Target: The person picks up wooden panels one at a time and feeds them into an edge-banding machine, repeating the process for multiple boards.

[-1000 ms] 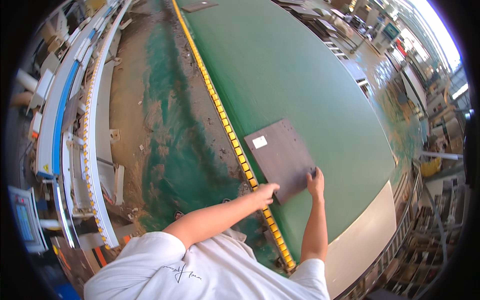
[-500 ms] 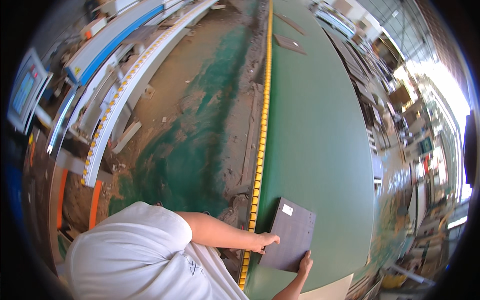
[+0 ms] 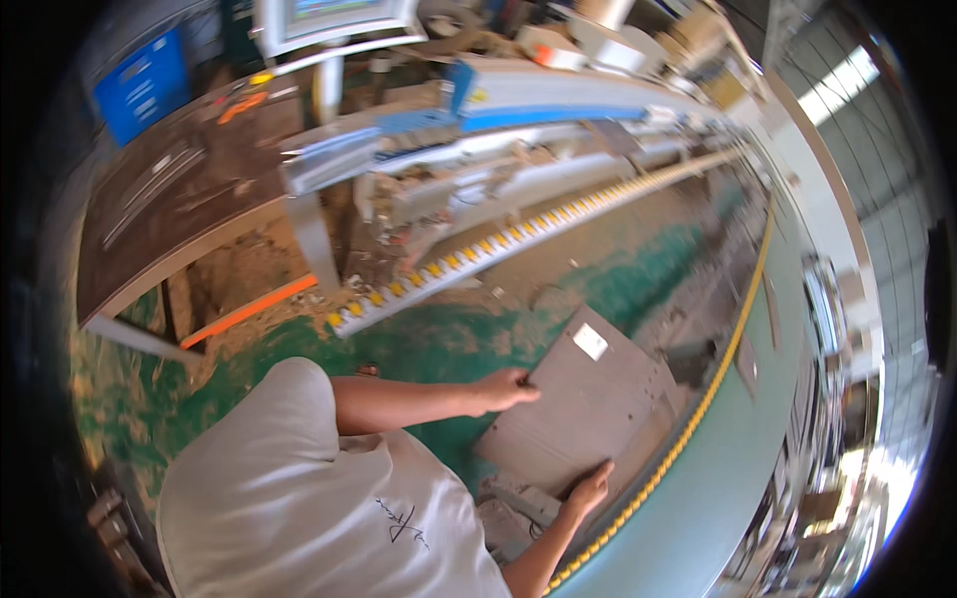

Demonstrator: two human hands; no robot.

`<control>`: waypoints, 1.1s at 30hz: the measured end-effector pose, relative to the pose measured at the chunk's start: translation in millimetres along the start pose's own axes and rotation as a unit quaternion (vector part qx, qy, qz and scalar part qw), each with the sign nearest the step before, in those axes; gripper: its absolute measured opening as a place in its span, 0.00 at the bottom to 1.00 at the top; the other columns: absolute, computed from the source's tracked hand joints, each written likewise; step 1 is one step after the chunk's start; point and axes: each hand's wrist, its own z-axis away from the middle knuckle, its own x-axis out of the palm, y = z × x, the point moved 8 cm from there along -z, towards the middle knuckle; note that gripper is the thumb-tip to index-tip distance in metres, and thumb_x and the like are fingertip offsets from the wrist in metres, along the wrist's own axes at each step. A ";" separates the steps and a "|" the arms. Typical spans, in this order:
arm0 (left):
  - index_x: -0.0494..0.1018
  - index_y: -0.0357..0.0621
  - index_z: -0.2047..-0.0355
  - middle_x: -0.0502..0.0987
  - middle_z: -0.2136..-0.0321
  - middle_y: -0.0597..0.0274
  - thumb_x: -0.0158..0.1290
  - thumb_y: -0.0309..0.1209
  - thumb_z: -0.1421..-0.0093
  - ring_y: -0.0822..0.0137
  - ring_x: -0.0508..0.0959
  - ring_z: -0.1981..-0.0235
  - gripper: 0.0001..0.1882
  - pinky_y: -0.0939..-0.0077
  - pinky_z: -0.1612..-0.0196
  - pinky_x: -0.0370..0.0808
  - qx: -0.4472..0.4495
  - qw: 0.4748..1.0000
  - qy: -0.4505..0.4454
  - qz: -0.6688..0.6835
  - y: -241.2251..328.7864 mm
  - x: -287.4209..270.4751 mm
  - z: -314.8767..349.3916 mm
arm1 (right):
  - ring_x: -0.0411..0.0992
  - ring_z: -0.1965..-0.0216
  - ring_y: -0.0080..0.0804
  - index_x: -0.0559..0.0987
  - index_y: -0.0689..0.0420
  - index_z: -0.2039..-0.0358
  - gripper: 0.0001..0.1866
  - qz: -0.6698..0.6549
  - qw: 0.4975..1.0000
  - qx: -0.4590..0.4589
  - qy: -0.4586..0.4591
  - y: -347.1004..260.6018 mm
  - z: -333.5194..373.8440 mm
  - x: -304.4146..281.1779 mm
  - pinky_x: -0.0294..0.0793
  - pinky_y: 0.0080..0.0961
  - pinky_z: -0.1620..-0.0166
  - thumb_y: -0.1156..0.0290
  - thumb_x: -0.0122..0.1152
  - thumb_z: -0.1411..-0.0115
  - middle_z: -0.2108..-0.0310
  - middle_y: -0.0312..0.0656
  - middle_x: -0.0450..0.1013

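Both my hands carry a flat grey-brown board with a white label near its far left corner and small drilled holes along its right side. My left hand grips the board's left edge, thumb on top. Around the near right edge is my right hand, its thumb on the upper face and its other fingers mostly hidden. The board is off the conveyor, in the air over the green floor beside it.
To the right runs a green conveyor belt edged with yellow rollers. Ahead, a long machine with a blue strip and a roller rail crosses the view. A brown workbench stands left, below a monitor.
The board has come up off the green conveyor and moved left over the floor, held in both hands. My view has turned left toward the machine and workbench.
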 end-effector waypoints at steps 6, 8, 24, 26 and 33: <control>0.76 0.37 0.58 0.76 0.69 0.63 0.50 0.53 0.35 0.71 0.71 0.66 0.27 0.70 0.62 0.69 -0.006 0.939 0.338 0.062 0.7 -310.8 65.4 | 0.76 0.62 0.51 0.80 0.73 0.61 0.38 0.119 0.948 -0.120 -0.268 -165.1 28.3 324.7 0.72 0.42 0.56 0.42 0.45 0.33 0.65 0.61 0.78; 0.77 0.39 0.56 0.78 0.67 0.61 0.49 0.52 0.34 0.68 0.77 0.68 0.26 0.70 0.65 0.74 0.001 0.915 0.387 0.117 -8.7 -376.9 90.8 | 0.75 0.58 0.61 0.80 0.71 0.60 0.38 0.181 0.911 -0.183 -0.322 -223.2 54.5 405.0 0.70 0.47 0.53 0.41 0.42 0.33 0.63 0.66 0.76; 0.76 0.31 0.58 0.79 0.68 0.53 0.50 0.48 0.34 0.60 0.79 0.68 0.26 0.63 0.66 0.74 -0.013 0.736 0.653 0.179 -30.8 -605.1 70.0 | 0.73 0.55 0.66 0.81 0.70 0.64 0.45 0.266 0.731 -0.375 -0.504 -336.2 82.4 761.2 0.69 0.52 0.49 0.39 0.25 0.31 0.62 0.67 0.75; 0.77 0.31 0.58 0.80 0.66 0.52 0.51 0.48 0.34 0.59 0.78 0.66 0.26 0.62 0.62 0.73 -0.048 0.710 0.691 0.128 -24.4 -608.7 65.4 | 0.74 0.60 0.66 0.80 0.69 0.67 0.43 0.267 0.723 -0.360 -0.526 -336.7 82.3 763.0 0.72 0.52 0.53 0.41 0.25 0.30 0.65 0.66 0.76; 0.75 0.33 0.49 0.80 0.63 0.57 0.53 0.46 0.34 0.67 0.76 0.63 0.26 0.69 0.61 0.73 -0.076 0.691 0.706 0.135 12.9 -592.0 1.6 | 0.76 0.64 0.62 0.80 0.63 0.72 0.38 0.228 0.728 -0.409 -0.501 -346.0 10.7 784.3 0.74 0.52 0.58 0.46 0.27 0.28 0.70 0.62 0.76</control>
